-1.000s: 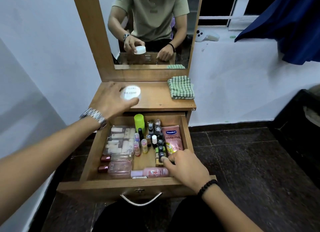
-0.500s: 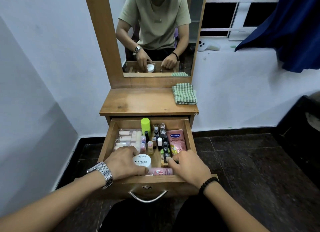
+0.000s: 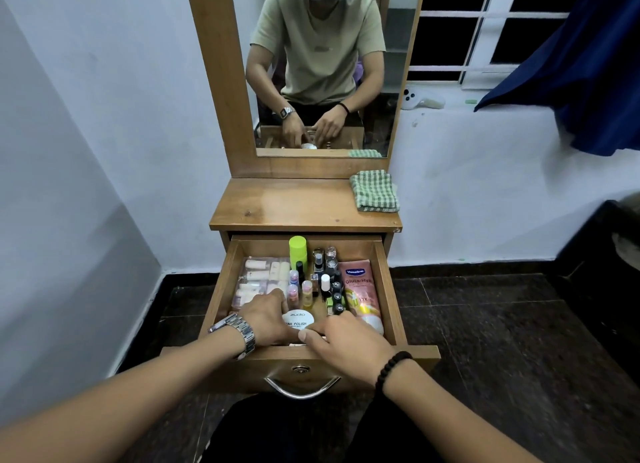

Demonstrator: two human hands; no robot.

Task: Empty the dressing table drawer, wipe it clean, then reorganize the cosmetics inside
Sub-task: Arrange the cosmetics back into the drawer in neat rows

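Note:
The wooden drawer is pulled out and full of cosmetics. A white round jar labelled nail polish sits at its front middle. My left hand grips the jar from the left side. My right hand lies over the drawer's front right, its fingertips touching the jar's near edge. Behind them are a clear pouch of small tubes, a lime-green bottle, several small nail polish bottles and a pink Vaseline tube.
A folded green checked cloth lies at the right end of the dressing table top. The mirror stands behind it. A white controller rests on the window ledge, and a blue curtain hangs at right.
My left hand carried the white jar from the table top down into the drawer's front. My right hand shifted slightly left towards the jar.

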